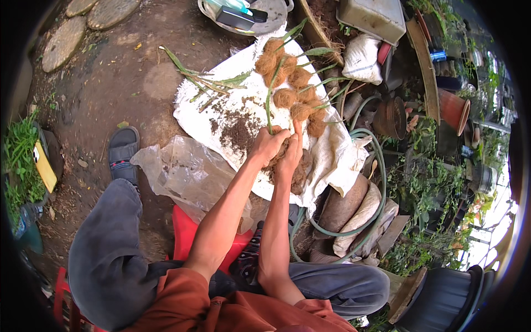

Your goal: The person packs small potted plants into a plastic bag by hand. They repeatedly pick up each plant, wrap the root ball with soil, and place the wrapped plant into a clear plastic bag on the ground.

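Note:
My left hand [269, 145] grips the base of a long green leaf cutting [270, 95], which points away from me. Close beside it, my right hand [291, 154] is closed around fibrous, soil-coloured material at the cutting's base, mostly hidden by my fingers. Both hands are above a white woven sack [199, 97] laid on the ground. Several balls of brown coconut fibre [284, 98] with green leaves sticking out lie just beyond my hands. Dark loose soil [238, 133] is spread on the sack to the left. Cut leaves [215, 83] lie at its upper left edge.
A clear plastic sheet [186, 166] lies left of my forearms. Beyond the sack, a metal pan [269, 20] holds a black box. On the right are a coiled green hose [382, 182], clay pots [390, 118], a filled white sack [362, 58] and a grey basin [373, 18].

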Action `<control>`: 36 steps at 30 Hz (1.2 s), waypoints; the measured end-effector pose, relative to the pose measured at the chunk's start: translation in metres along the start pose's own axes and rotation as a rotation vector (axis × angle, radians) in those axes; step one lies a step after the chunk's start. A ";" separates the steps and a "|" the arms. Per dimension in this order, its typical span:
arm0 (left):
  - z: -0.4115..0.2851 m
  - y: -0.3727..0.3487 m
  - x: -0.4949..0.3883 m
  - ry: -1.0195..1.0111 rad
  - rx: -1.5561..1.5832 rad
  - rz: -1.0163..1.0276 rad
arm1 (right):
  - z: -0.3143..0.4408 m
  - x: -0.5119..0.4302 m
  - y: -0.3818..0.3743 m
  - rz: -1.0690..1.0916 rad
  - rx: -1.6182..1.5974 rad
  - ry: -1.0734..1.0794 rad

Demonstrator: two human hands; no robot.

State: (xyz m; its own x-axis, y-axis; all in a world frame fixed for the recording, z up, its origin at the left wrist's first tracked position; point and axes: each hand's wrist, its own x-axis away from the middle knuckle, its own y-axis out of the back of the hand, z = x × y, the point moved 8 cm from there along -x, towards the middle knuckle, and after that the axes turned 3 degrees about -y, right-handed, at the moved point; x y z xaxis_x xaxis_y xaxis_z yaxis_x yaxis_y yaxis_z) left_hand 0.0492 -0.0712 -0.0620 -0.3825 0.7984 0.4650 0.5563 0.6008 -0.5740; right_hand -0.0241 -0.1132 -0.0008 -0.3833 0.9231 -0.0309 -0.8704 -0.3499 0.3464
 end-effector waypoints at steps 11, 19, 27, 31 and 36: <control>0.043 0.005 -0.015 0.032 0.177 -0.177 | -0.016 0.010 0.002 -0.190 0.166 -0.064; 0.061 -0.004 -0.020 0.338 0.100 0.005 | -0.013 0.017 0.008 -0.295 0.492 0.369; 0.097 0.003 -0.020 0.269 0.209 -0.104 | -0.042 0.020 0.017 -0.186 0.266 0.102; 0.080 -0.029 0.000 0.327 0.050 0.199 | -0.078 0.019 0.064 -0.409 -0.176 -0.244; 0.050 -0.057 0.015 0.206 0.108 0.194 | -0.080 0.026 0.086 -0.438 -0.308 -0.326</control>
State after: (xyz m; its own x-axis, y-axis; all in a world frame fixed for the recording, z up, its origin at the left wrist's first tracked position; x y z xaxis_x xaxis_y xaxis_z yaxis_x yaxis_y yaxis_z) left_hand -0.0253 -0.0921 -0.0562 -0.1125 0.8808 0.4600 0.5182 0.4470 -0.7292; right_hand -0.1340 -0.1317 -0.0472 0.1007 0.9754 0.1961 -0.9931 0.0866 0.0792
